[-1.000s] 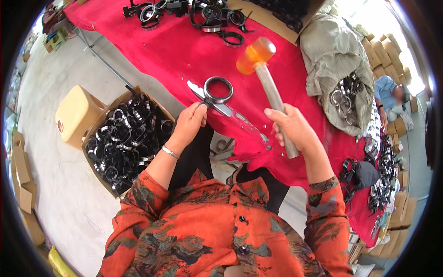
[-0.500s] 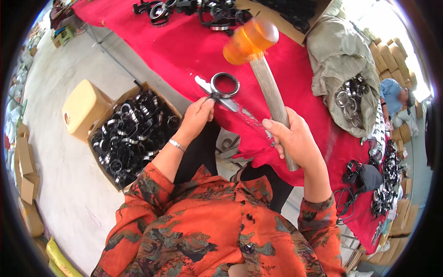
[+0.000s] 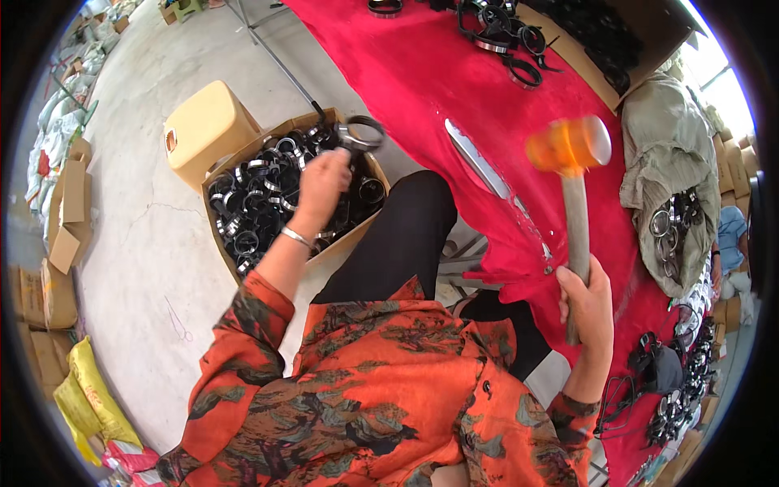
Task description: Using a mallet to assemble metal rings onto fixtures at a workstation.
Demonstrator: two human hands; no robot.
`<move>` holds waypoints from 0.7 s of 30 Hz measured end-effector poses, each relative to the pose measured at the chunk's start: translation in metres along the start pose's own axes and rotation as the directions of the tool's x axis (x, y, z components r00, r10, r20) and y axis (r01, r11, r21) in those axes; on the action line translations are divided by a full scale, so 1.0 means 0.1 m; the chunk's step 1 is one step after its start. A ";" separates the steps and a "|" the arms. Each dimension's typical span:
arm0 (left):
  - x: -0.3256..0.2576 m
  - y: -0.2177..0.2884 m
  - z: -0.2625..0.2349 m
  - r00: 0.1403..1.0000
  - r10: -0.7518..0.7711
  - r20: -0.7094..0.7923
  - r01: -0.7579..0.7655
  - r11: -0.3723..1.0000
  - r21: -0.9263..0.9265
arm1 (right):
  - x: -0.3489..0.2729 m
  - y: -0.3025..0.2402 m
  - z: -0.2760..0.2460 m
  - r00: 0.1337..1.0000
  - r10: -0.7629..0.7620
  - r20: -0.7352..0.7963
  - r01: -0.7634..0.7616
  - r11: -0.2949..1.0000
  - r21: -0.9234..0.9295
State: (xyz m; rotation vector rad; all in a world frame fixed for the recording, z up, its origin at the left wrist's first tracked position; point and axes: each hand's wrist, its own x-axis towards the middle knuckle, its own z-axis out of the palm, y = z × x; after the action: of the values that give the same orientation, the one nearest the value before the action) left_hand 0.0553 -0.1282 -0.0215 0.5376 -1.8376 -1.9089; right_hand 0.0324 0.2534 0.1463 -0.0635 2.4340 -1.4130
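Note:
My left hand (image 3: 324,183) pinches a ring-shaped clamp (image 3: 362,134), black with a silver band, by its black stem. It is raised above a cardboard box (image 3: 361,227) on the floor, filled with similar black and silver clamps (image 3: 264,191). My right hand (image 3: 591,304) is wrapped round the wooden handle of a mallet (image 3: 576,219), whose orange head points up over the table. Between the hands, a flat silvery metal bar (image 3: 479,158) lies on the red cloth (image 3: 389,57). Blur hides the detail of the left fingertips.
A beige plastic stool (image 3: 203,134) stands behind the box. More clamps (image 3: 511,36) lie at the table's far side beside a carton (image 3: 568,20) of black parts. On the right is a grey-green sack (image 3: 673,162) of clamps. Another person (image 3: 730,235) is beyond it.
My left hand has lifted the clamp off the metal bar and carried it left, over the box. The mallet, still in my right hand, is more upright. The view has turned leftward.

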 end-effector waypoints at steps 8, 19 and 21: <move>1.20 -0.97 -1.19 0.971 -0.145 0.188 -0.154 0.218 0.964 | -0.03 0.41 -0.22 0.982 0.135 -0.135 -0.117 0.984 0.131; 1.38 1.03 1.51 0.737 0.630 0.245 -0.669 0.628 0.398 | 0.05 0.47 -0.37 0.983 0.176 -0.052 -0.154 0.945 0.289; 1.59 1.05 1.94 0.528 0.758 0.384 -0.810 0.313 0.496 | 0.04 0.44 -0.36 0.983 0.175 -0.046 -0.153 0.940 0.304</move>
State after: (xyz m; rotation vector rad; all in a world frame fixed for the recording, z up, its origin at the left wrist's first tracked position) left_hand -0.1796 -0.0585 0.0955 -0.3003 -2.1738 -0.6049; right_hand 0.0235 0.3051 0.1238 0.2599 2.1906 -1.7116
